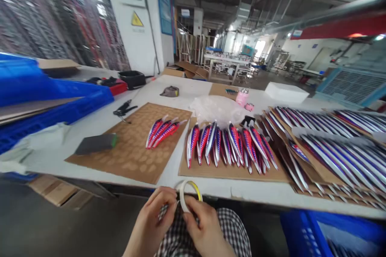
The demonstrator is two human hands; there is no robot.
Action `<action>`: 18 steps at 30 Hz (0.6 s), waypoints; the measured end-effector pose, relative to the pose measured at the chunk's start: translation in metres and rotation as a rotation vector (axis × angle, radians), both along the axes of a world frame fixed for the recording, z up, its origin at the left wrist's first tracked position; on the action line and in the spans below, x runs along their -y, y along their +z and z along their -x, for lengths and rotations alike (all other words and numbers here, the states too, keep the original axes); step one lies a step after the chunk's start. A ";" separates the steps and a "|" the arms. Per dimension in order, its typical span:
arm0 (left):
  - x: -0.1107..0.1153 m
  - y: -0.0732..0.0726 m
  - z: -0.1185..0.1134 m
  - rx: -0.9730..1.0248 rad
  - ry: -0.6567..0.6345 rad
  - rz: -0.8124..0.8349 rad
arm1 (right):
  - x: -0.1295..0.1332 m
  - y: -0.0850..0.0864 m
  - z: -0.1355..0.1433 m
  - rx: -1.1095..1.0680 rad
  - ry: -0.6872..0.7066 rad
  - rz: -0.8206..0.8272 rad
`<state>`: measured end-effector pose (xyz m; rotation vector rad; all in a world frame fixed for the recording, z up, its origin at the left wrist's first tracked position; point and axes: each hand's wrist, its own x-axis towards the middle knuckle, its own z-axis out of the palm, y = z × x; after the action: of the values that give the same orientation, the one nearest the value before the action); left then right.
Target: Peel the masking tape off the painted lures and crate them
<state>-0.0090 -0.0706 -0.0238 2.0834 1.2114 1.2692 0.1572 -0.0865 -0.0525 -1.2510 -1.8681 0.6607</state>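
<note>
In front of the table edge, my right hand [205, 224] grips a roll of pale masking tape [182, 198] with a yellow inner core, its fingers through the ring. My left hand [158, 213] is closed in a pinch right beside the roll's outer edge; what lies between its fingertips is too small to make out. Beyond my hands, many red, purple and silver fishing lures [211, 140] lie in an overlapping row on a cardboard sheet [187, 170]. A few more lures [163, 131] rest on a spotted brown cardboard sheet [132, 164] to the left.
A dark block [95, 144] and black pliers [124, 108] lie at the left. Toward the back are a plastic bag [215, 108], a pink bottle [242, 97] and a white box [286, 92]. Stacked cardboard with lures [340, 156] fills the right; a blue crate [298, 229] stands below.
</note>
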 end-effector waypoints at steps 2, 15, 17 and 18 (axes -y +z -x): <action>0.009 -0.002 -0.001 -0.061 -0.086 -0.038 | 0.005 -0.001 -0.003 -0.050 -0.078 -0.016; 0.009 0.018 -0.020 -0.234 -0.075 0.077 | 0.010 0.007 -0.021 0.207 -0.176 -0.188; 0.010 0.016 -0.025 -0.359 -0.076 0.081 | 0.010 0.008 -0.019 0.281 -0.184 -0.215; 0.011 0.014 -0.026 -0.411 -0.061 0.084 | 0.010 0.009 -0.018 0.311 -0.188 -0.222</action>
<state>0.0170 -0.0813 -0.0096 2.3700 1.3261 0.7686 0.1752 -0.0967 -0.0440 -1.4191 -1.9752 0.1586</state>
